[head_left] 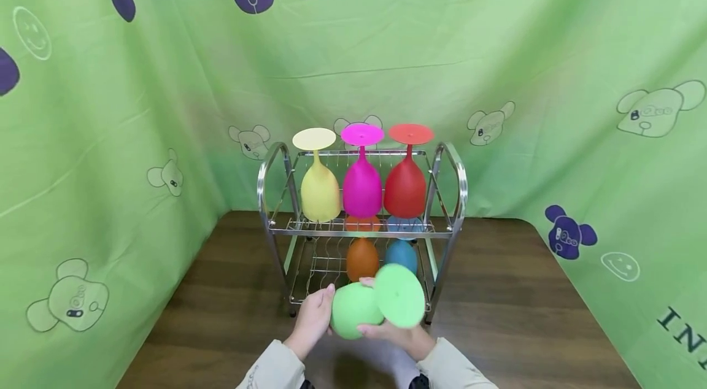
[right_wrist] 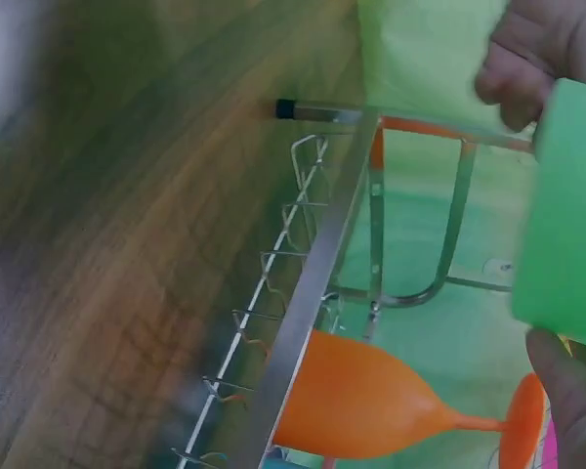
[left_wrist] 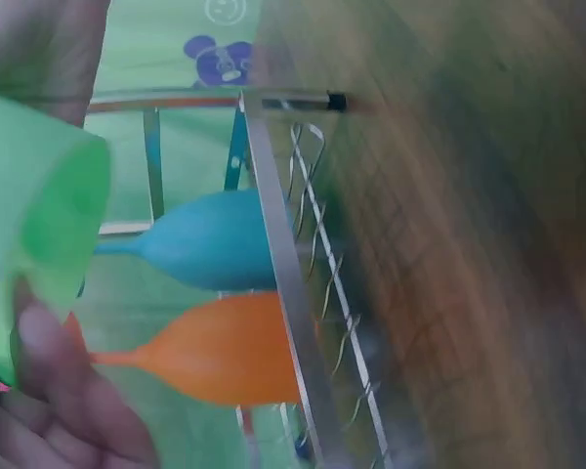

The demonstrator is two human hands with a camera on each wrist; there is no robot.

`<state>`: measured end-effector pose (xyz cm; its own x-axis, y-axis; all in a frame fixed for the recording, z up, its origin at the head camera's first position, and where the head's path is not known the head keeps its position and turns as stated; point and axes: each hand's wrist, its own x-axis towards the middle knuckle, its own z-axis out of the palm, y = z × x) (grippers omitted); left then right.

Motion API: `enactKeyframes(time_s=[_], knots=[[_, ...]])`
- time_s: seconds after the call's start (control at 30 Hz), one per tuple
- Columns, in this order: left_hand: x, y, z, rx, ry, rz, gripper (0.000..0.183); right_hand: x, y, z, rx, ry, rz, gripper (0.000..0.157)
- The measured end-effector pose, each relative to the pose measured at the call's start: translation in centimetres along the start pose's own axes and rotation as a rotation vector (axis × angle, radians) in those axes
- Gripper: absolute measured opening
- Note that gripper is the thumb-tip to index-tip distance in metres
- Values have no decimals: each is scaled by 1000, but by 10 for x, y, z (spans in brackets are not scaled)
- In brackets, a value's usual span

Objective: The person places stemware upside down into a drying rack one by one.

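Observation:
A light green wine goblet [head_left: 353, 310] is held on its side in front of the rack, its round foot facing up and to the right. My left hand [head_left: 313, 319] grips the bowl at its rim end; fingers [left_wrist: 63, 376] curl at the lip in the left wrist view. Around the foot end, my right hand [head_left: 399, 337] holds the goblet, its palm partly hidden behind the foot. In the right wrist view, the thumb [right_wrist: 564, 376] and fingers lie on opposite sides of the green goblet [right_wrist: 571, 215].
Behind the hands stands a two-tier metal rack [head_left: 359, 234]. Its upper tier bears upside-down yellow [head_left: 320, 192], magenta [head_left: 362, 188] and red [head_left: 405, 189] goblets. Below stand orange [head_left: 362, 260] and blue [head_left: 401, 256] ones, with bare wire to their left. Green cloth [head_left: 359, 39] surrounds the wooden tabletop [head_left: 508, 291].

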<state>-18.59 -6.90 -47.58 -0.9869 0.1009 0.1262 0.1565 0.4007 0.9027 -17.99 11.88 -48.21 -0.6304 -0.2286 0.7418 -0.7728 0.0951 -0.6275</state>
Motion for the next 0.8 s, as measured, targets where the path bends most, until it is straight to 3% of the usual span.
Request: enactKeyframes(time_s=[0.1,0.17,0.23,0.37,0.47,0.53,0.63,0.73,0.8], knots=[[3,-1,-9,109,-16,-4,40,0,1,2,-55,-32,4,62],[5,-3,-16,206,-5,12,37,0,3,4,-20,-49,79,61],[7,-5,-24,278,52,13,31,2,7,7,33,-67,176,58],[7,-6,-37,289,332,53,9,10,16,15,-11,-70,280,54],[10,-2,-48,256,505,74,20,24,17,21,-101,-49,318,52],[14,1,-57,248,526,47,35,30,24,30,-154,-18,315,51],[24,3,-71,250,479,-21,50,36,37,45,-240,6,341,50],[32,4,-79,260,447,-46,51,38,46,58,-317,-9,432,52],[37,6,-81,249,483,-13,44,40,46,62,-368,-39,509,54]])
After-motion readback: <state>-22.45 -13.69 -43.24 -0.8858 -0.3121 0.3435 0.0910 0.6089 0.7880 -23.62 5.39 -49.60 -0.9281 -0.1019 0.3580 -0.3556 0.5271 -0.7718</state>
